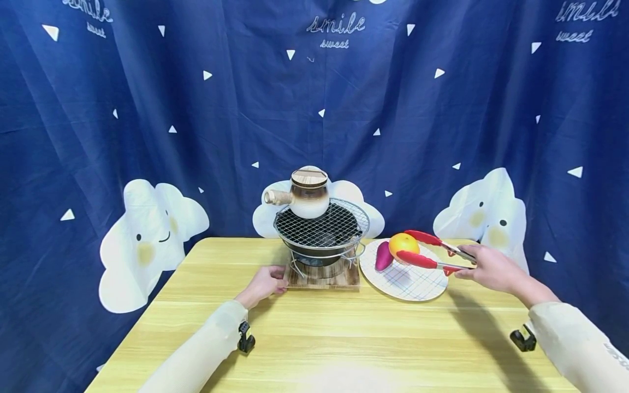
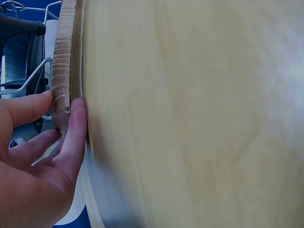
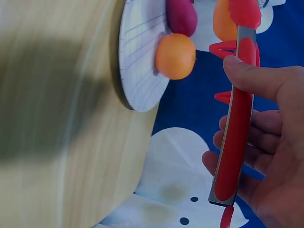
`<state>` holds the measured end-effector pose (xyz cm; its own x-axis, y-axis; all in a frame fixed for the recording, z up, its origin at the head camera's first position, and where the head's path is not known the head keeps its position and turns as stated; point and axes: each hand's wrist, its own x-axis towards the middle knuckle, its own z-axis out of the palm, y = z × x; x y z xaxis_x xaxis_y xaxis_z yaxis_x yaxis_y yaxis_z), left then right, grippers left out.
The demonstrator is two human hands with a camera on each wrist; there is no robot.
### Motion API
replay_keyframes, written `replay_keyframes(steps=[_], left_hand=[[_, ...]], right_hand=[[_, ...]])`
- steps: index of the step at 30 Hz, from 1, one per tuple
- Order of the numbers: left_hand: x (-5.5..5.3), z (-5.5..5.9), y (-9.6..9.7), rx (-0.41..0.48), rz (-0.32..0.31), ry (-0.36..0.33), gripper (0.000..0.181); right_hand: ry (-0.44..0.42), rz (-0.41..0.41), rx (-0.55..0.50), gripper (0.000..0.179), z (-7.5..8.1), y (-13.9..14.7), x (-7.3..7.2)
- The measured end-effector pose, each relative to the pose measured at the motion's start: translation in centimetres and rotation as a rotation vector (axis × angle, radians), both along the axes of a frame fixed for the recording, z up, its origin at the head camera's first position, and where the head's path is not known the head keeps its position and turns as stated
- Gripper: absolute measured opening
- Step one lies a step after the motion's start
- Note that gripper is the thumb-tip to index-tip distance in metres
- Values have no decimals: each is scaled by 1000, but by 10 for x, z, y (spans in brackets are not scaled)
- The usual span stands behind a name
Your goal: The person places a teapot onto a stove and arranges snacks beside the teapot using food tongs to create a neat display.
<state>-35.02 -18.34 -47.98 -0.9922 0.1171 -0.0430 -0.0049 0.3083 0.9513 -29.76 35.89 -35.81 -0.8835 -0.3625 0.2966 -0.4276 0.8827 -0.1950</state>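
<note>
My right hand (image 1: 493,267) grips red-tipped metal tongs (image 3: 235,137) by their handles. An orange (image 1: 404,246) sits between the tongs' red heads, above a round checked plate (image 1: 417,292). On that plate lie a purple sweet potato (image 1: 384,256) and a second orange (image 3: 175,56), seen in the right wrist view. My left hand (image 1: 265,284) pinches the near left corner of a wooden board (image 2: 61,71), thumb on top and fingers at its underside. A black grill with a wire rack (image 1: 319,229) stands on this board.
A brown-and-white teapot (image 1: 309,199) with a wooden lid and side handle stands on the back left of the rack. The light wooden table (image 1: 314,338) ends close behind the plate, before a blue curtain (image 1: 236,109) with cloud prints.
</note>
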Motion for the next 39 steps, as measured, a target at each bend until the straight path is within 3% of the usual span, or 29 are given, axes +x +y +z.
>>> replay_keyframes(steps=[26, 34, 39], left_hand=[[0, 1, -1, -3, 1, -6, 53], [1, 2, -2, 1, -2, -5, 53], [2, 4, -1, 11, 1, -9, 52]], right_hand=[[-35, 3, 22, 59, 58, -24, -20], [-19, 4, 42, 63, 68, -33, -26], [-36, -2, 31, 51, 72, -37, -29]])
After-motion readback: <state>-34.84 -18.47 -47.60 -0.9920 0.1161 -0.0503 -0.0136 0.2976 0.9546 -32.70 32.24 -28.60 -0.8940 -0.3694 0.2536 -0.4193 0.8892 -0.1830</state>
